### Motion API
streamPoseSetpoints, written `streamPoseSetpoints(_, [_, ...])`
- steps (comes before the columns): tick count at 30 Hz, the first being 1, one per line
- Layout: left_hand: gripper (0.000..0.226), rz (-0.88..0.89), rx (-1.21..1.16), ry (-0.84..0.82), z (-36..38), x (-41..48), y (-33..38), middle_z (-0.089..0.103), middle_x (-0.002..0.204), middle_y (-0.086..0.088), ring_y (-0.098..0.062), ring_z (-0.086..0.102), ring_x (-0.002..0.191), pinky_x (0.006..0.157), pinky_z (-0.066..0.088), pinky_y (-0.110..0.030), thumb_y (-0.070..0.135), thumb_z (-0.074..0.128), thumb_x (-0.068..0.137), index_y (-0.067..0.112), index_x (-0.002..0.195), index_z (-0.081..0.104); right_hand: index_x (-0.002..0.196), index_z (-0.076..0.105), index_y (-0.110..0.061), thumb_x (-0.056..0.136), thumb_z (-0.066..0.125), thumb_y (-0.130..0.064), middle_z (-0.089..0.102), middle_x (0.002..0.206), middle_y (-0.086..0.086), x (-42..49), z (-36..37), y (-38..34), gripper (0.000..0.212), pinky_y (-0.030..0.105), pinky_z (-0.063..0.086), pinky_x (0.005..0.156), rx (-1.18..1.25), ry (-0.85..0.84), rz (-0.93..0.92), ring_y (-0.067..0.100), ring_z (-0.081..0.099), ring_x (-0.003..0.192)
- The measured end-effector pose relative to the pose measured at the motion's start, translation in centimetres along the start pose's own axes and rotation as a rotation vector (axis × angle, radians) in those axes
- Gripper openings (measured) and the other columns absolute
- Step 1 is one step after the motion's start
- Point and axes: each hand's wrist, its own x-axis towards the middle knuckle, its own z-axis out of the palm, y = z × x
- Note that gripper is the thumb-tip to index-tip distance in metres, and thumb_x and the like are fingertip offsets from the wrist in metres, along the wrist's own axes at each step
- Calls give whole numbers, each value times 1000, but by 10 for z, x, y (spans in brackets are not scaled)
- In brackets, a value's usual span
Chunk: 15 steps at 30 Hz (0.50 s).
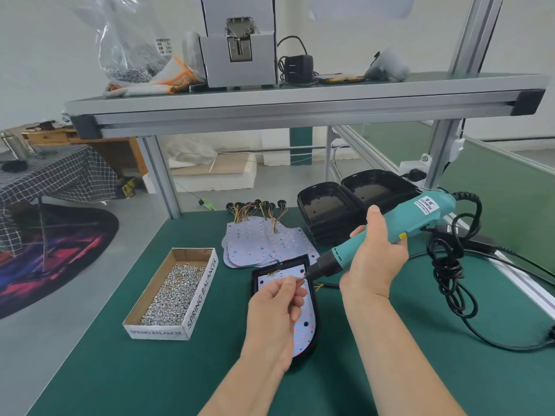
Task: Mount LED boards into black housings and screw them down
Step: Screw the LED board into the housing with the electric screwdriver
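A black housing [312, 348] lies on the green mat with a white LED board [306, 318] seated in it. My left hand [277, 310] hovers over the board and pinches a small screw at the tip of the screwdriver bit. My right hand [377, 253] grips a teal electric screwdriver [390, 229], held slanted with its black nose pointing down-left at the board's upper part. A cardboard box of silver screws [174, 291] sits to the left. Loose LED boards [258, 243] with coloured wires lie behind the housing. Empty black housings [327, 205] are stacked at the back right.
The screwdriver's black coiled cable [447, 265] loops over the mat on the right. An aluminium shelf [300, 111] spans overhead, carrying a grey screw feeder [238, 55], a bag of screws and a power adapter. The mat's left edge drops to the floor.
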Motion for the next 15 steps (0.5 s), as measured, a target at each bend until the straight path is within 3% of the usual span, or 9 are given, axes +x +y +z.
streamPoseSetpoints(7, [20,-41,-86,-46,-4,0,3,73,77,-15,-14,67,61,56,53,-17,8,58,99,-7,99,71,88,55,-21,84,72,-30,59,56,-3,10,-4,-2,20,34,49,69,0,-23,25,12,54,55])
streamPoseSetpoints(10, [18,-80,-146,-28,-7,1,7,71,74,-14,-15,70,62,53,52,-16,1,57,96,-7,90,72,89,55,-21,84,72,-31,59,56,-4,13,-2,-4,21,31,48,65,0,-40,22,9,55,53])
streamPoseSetpoints(12, [18,-116,-228,19,-18,8,16,67,68,-12,-15,66,54,45,49,-17,-3,54,92,-5,82,68,88,54,-21,82,73,-32,59,56,-3,15,-2,-6,22,30,48,64,-2,-50,15,10,54,53])
streamPoseSetpoints(14, [17,-154,-240,108,-35,21,27,56,60,-8,-12,49,40,34,34,-17,0,50,88,1,75,60,87,53,-20,81,73,-31,58,56,-2,17,-2,-7,23,31,47,63,-13,-59,-3,11,53,52])
streamPoseSetpoints(15, [17,-152,-138,173,-46,30,30,47,57,-4,-10,37,37,33,26,-17,4,50,88,6,72,55,86,53,-20,81,73,-31,58,55,-2,19,-3,-7,24,31,47,63,-20,-66,-11,11,52,52])
